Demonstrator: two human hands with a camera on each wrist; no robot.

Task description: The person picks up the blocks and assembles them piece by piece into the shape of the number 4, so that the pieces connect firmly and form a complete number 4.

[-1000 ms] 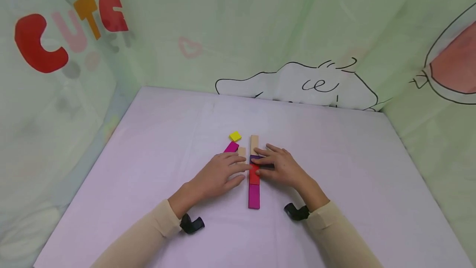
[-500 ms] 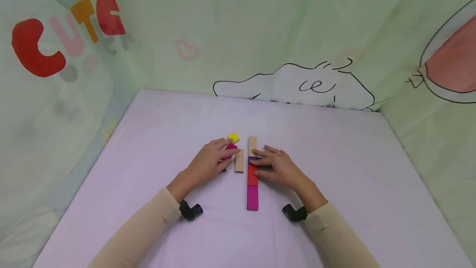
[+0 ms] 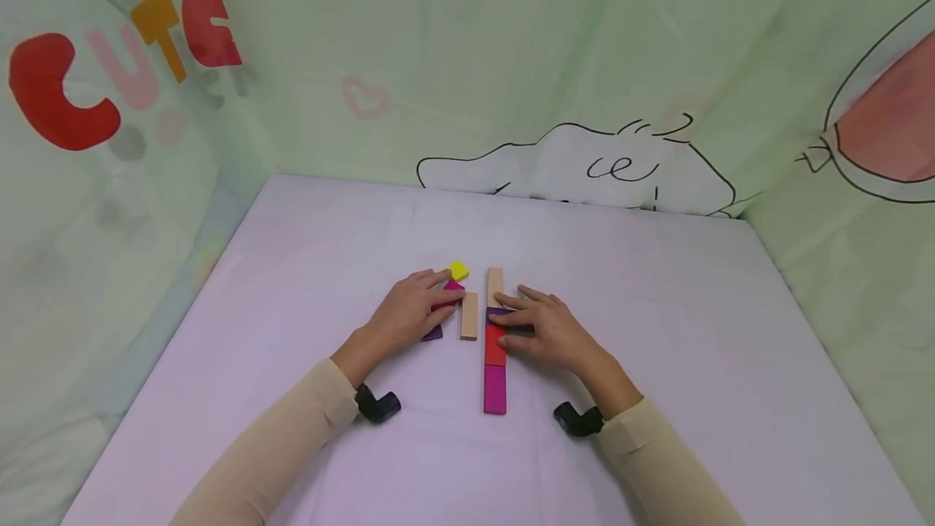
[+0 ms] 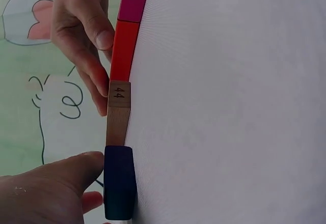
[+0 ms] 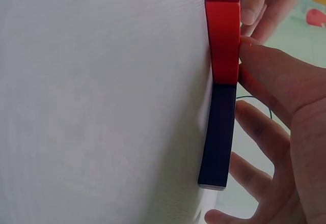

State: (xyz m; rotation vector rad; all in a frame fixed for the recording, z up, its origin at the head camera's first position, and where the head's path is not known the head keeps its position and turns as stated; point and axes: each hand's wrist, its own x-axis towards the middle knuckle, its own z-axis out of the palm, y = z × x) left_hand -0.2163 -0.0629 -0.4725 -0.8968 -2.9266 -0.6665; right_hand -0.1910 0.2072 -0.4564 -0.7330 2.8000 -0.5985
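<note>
Block row [image 3: 492, 343]: on the desk [image 3: 621, 266], between its left and right edges, its line running toward the far edge.
Row order: a wood block [image 3: 494, 281] nearest the far edge, then a dark purple block [image 5: 219, 135] lying crosswise toward the right edge, a red block [image 3: 494, 354] and a magenta block [image 3: 494, 390].
Loose group: on the row's left-edge side; a second wood block [image 3: 469, 317] stands apart from the row but near, roughly parallel, with a yellow block [image 3: 458, 269], a second magenta block [image 3: 454, 286] and a dark block [image 3: 433, 333] beyond it.
Right hand [image 3: 546, 327]: fingers spread, tips touching the row around the red and dark purple blocks.
Left hand [image 3: 405, 313]: fingers over the second magenta block; whether they pinch it, I cannot tell.
Step in hand: apparently steadying the row while reaching for a loose piece.
Next move: seems to call for a sure pinch on that magenta block, clear of its neighbours, with the right hand kept light so the row stays aligned.
</note>
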